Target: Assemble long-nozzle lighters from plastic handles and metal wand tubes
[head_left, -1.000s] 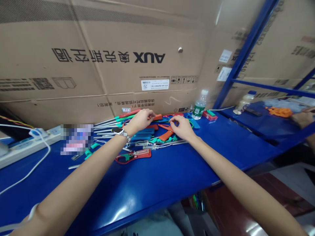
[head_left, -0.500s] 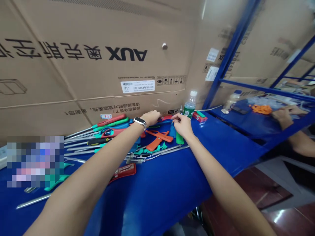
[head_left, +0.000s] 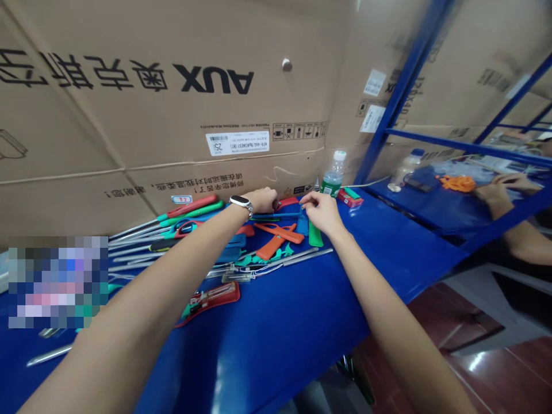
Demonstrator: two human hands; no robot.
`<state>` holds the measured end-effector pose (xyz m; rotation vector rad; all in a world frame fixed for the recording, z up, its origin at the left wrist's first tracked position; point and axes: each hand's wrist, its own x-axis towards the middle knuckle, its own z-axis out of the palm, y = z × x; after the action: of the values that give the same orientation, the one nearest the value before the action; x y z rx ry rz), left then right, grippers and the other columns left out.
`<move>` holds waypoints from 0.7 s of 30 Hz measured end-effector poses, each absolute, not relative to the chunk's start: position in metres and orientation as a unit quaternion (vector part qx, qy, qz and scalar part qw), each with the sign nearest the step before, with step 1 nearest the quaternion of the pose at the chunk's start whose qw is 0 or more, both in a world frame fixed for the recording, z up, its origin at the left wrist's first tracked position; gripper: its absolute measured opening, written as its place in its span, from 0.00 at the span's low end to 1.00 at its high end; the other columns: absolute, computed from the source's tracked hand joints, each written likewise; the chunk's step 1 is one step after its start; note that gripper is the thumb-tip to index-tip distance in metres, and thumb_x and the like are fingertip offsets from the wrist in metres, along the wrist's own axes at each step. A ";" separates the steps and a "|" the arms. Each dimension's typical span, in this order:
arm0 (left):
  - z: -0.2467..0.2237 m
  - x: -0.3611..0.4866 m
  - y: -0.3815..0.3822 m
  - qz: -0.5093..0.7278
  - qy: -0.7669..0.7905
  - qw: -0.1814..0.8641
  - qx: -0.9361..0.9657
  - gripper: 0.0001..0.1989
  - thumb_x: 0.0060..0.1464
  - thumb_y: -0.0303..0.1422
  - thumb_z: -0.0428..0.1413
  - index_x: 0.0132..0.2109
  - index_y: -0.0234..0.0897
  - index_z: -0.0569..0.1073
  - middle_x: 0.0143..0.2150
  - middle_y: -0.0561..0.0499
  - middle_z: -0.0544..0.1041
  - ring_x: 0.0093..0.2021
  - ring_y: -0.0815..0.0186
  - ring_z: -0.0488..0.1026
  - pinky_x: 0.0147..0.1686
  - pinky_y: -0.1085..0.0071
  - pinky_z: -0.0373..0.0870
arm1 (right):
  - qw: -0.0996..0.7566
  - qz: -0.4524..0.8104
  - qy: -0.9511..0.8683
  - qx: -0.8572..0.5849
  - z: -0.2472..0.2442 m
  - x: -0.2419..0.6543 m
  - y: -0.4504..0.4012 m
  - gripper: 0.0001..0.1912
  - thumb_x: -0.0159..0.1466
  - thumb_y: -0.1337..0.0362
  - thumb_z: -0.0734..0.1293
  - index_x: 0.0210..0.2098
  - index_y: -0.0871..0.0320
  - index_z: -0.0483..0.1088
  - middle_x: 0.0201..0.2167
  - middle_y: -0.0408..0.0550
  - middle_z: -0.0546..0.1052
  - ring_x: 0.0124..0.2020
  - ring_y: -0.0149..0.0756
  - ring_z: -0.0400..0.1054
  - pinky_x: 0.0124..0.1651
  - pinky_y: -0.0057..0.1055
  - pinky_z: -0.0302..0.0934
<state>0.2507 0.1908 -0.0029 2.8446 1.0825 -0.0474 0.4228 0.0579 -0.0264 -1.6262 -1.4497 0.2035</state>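
Note:
My left hand, with a watch on its wrist, reaches over the pile at the foot of the carton, fingers curled downward. What they hold is hidden. My right hand is pinched at the fingertips just above a blue plastic piece; the thing in the pinch is too small to name. Between the hands lie a long blue piece and a red plastic piece. Orange plastic shells lie crossed in front, beside a green piece. Lighter-like tools with metal rods are heaped to the left.
A big carton walls off the back. A bottle and a red box stand to the right. A red shell lies nearer on the blue table. Past the blue frame, another person's hands are near orange parts.
The view has shifted slightly. My left hand has moved a little, and the long blue piece between the hands shows more plainly. My right hand stays pinched in nearly the same place.

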 end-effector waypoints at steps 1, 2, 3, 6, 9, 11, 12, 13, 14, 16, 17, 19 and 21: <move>-0.004 0.249 0.192 -0.014 0.356 0.054 0.933 0.12 0.50 0.25 0.62 0.42 0.39 0.84 0.43 0.45 0.86 0.41 0.59 0.82 0.43 0.71 0.74 | 0.459 0.084 -0.592 -0.657 -0.027 0.422 0.058 0.14 0.57 0.75 0.62 0.33 0.56 0.79 0.28 0.47 0.81 0.31 0.40 0.75 0.40 0.36 0.68; -0.004 0.248 0.194 -0.012 0.356 0.059 0.932 0.12 0.49 0.25 0.63 0.42 0.39 0.84 0.43 0.46 0.86 0.41 0.59 0.82 0.42 0.71 0.74 | 0.459 0.084 -0.594 -0.655 -0.027 0.421 0.058 0.14 0.57 0.75 0.63 0.32 0.56 0.79 0.28 0.47 0.81 0.31 0.40 0.75 0.41 0.36 0.69; -0.005 0.248 0.195 -0.011 0.357 0.064 0.932 0.12 0.48 0.26 0.63 0.41 0.39 0.84 0.43 0.46 0.86 0.41 0.60 0.82 0.42 0.72 0.74 | 0.459 0.084 -0.596 -0.654 -0.028 0.420 0.058 0.14 0.57 0.75 0.63 0.32 0.56 0.79 0.28 0.47 0.81 0.32 0.41 0.75 0.41 0.36 0.69; -0.006 0.247 0.198 -0.009 0.358 0.072 0.931 0.11 0.46 0.27 0.64 0.39 0.39 0.84 0.41 0.47 0.86 0.40 0.60 0.82 0.41 0.72 0.74 | 0.455 0.092 -0.598 -0.654 -0.028 0.418 0.057 0.13 0.58 0.74 0.63 0.32 0.56 0.79 0.28 0.47 0.81 0.32 0.41 0.75 0.43 0.37 0.69; -0.007 0.247 0.198 -0.006 0.358 0.075 0.931 0.10 0.46 0.27 0.64 0.38 0.38 0.84 0.41 0.46 0.86 0.39 0.60 0.81 0.40 0.72 0.74 | 0.451 0.106 -0.596 -0.656 -0.029 0.419 0.057 0.13 0.58 0.73 0.63 0.32 0.56 0.79 0.28 0.47 0.81 0.32 0.40 0.75 0.42 0.37 0.69; -0.007 0.246 0.197 -0.001 0.355 0.075 0.932 0.10 0.46 0.26 0.64 0.38 0.37 0.84 0.41 0.45 0.86 0.39 0.59 0.81 0.40 0.71 0.74 | 0.451 0.107 -0.594 -0.658 -0.029 0.420 0.057 0.12 0.58 0.72 0.63 0.32 0.56 0.79 0.28 0.47 0.81 0.31 0.40 0.75 0.41 0.36 0.69; -0.007 0.246 0.197 0.003 0.354 0.075 0.932 0.10 0.46 0.26 0.64 0.38 0.37 0.84 0.40 0.45 0.86 0.39 0.58 0.81 0.41 0.70 0.74 | 0.451 0.105 -0.592 -0.660 -0.030 0.421 0.058 0.12 0.58 0.71 0.63 0.32 0.57 0.79 0.28 0.47 0.81 0.31 0.40 0.74 0.41 0.36 0.69; -0.007 0.245 0.197 0.007 0.352 0.075 0.933 0.10 0.46 0.26 0.64 0.39 0.37 0.84 0.40 0.45 0.86 0.39 0.58 0.81 0.41 0.70 0.74 | 0.452 0.103 -0.591 -0.660 -0.030 0.422 0.058 0.11 0.59 0.71 0.64 0.32 0.57 0.79 0.27 0.47 0.81 0.31 0.40 0.74 0.41 0.36 0.68; -0.006 0.244 0.196 0.011 0.349 0.077 0.934 0.10 0.47 0.26 0.64 0.39 0.37 0.85 0.39 0.45 0.86 0.39 0.58 0.81 0.41 0.70 0.74 | 0.454 0.101 -0.590 -0.660 -0.030 0.423 0.058 0.11 0.59 0.71 0.64 0.32 0.57 0.79 0.27 0.47 0.81 0.31 0.39 0.74 0.41 0.36 0.68; -0.003 0.242 0.195 0.023 0.340 0.081 0.937 0.08 0.50 0.28 0.64 0.39 0.37 0.85 0.39 0.46 0.86 0.39 0.59 0.81 0.42 0.71 0.74 | 0.458 0.102 -0.591 -0.656 -0.031 0.423 0.059 0.10 0.59 0.71 0.64 0.32 0.57 0.78 0.27 0.46 0.80 0.31 0.39 0.74 0.41 0.36 0.67; 0.000 0.241 0.194 0.034 0.335 0.083 0.938 0.07 0.52 0.29 0.63 0.40 0.37 0.85 0.39 0.46 0.86 0.40 0.60 0.81 0.43 0.71 0.74 | 0.458 0.103 -0.592 -0.655 -0.031 0.424 0.059 0.10 0.59 0.71 0.64 0.32 0.57 0.78 0.27 0.46 0.80 0.30 0.39 0.74 0.40 0.35 0.67; 0.007 0.238 0.191 0.062 0.325 0.083 0.940 0.08 0.57 0.31 0.61 0.42 0.37 0.85 0.41 0.45 0.86 0.42 0.60 0.81 0.47 0.70 0.74 | 0.455 0.102 -0.594 -0.655 -0.031 0.424 0.059 0.10 0.59 0.71 0.64 0.32 0.56 0.78 0.26 0.45 0.79 0.29 0.38 0.73 0.39 0.35 0.67; 0.016 0.232 0.186 0.091 0.318 0.080 0.940 0.11 0.61 0.31 0.58 0.46 0.35 0.85 0.44 0.42 0.86 0.42 0.59 0.81 0.50 0.67 0.74 | 0.455 0.089 -0.595 -0.656 -0.031 0.423 0.059 0.10 0.60 0.70 0.64 0.33 0.56 0.78 0.27 0.46 0.79 0.29 0.38 0.72 0.40 0.36 0.67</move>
<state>0.2324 0.1862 0.0164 2.8129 0.9524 0.2717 0.4227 0.0591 -0.0314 -1.6195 -1.4689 0.2198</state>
